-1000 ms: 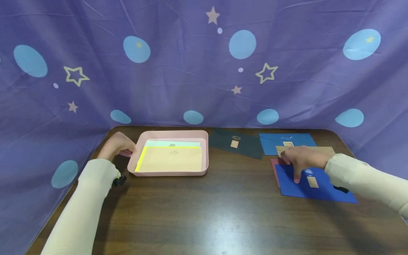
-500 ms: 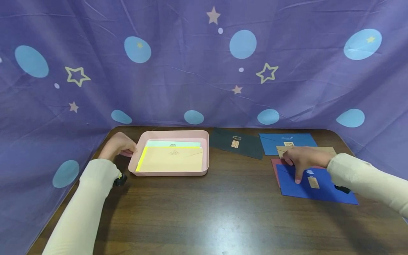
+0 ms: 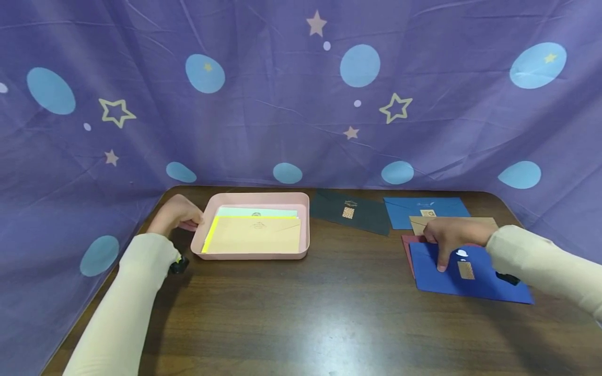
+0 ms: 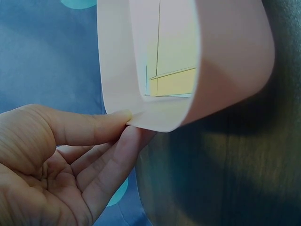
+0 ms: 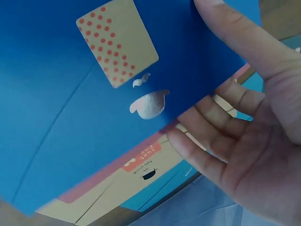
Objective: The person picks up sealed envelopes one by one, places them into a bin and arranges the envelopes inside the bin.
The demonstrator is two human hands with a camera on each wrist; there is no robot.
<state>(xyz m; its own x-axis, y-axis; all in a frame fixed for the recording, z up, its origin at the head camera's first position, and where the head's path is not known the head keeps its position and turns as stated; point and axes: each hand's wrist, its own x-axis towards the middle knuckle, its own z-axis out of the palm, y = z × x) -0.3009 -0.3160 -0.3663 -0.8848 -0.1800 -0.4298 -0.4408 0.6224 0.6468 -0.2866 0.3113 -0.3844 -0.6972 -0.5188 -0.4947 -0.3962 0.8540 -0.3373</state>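
Note:
My left hand [image 3: 181,213] pinches the left rim of a pink tray [image 3: 258,198], thumb on the inner side and fingers outside, as the left wrist view shows. Inside the tray lie a cream envelope [image 3: 254,241] with a bright yellow edge and a mint envelope [image 3: 277,212] behind it. At the right, my right hand [image 3: 452,236] holds a dark blue envelope [image 3: 494,284] by its far edge. In the right wrist view the thumb [image 5: 254,37] lies over its face and the other fingers curl behind that edge. A white hat print and a dotted label mark this envelope.
A pink envelope [image 3: 407,253] shows under the blue one. Behind them lie a kraft envelope [image 3: 484,222] and a lighter blue envelope [image 3: 444,206]. A dark green envelope [image 3: 369,219] lies between these and the tray. A purple patterned cloth [image 3: 291,141] hangs along the table's back edge.
The right hand has drawn its fingers in at the dark blue envelope's far edge, and the envelope has shifted slightly to the right. The left hand stays on the tray rim.

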